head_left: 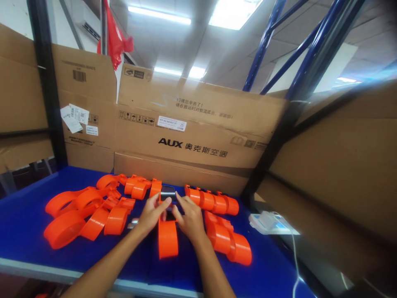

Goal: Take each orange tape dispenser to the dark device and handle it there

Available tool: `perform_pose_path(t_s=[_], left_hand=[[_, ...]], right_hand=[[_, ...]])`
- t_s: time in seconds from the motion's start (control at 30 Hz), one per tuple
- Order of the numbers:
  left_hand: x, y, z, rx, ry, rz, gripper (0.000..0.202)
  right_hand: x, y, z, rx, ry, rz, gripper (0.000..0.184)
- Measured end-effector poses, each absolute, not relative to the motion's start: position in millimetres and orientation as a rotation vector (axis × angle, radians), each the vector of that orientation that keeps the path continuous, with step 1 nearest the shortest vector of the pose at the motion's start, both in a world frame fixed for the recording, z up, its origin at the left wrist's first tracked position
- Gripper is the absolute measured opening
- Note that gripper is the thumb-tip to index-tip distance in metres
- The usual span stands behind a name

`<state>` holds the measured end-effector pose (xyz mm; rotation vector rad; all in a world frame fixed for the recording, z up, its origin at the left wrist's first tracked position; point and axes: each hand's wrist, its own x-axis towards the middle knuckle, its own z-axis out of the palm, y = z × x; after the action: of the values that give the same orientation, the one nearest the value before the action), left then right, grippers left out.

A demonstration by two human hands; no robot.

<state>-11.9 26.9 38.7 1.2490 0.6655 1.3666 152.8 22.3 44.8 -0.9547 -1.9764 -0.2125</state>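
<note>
The left hand (pixel 154 214) and right hand (pixel 190 218) pinch a black oblong plastic-looking part (pixel 172 198), likely light and stiff, best held by its ends.

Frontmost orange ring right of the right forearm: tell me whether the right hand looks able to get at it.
Probably yes: nothing visible covers the orange ring, though the right hand looks busy at a dark piece.

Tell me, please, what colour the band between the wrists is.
The band is orange in the head view.
</note>
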Motion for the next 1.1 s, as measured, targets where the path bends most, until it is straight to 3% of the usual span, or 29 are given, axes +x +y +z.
perform_pose_path(t_s=[0.63, 1.1], left_hand=[[-13, 30, 37, 1.010, 0.629, 1.336, 0.037], [-10, 26, 39, 0.916, 0.686, 1.291, 0.037]], right_hand=[[160, 17, 50, -0.933, -2.054, -0.148, 0.053], [152, 17, 41, -0.895, -2.050, -0.375, 0.060]])
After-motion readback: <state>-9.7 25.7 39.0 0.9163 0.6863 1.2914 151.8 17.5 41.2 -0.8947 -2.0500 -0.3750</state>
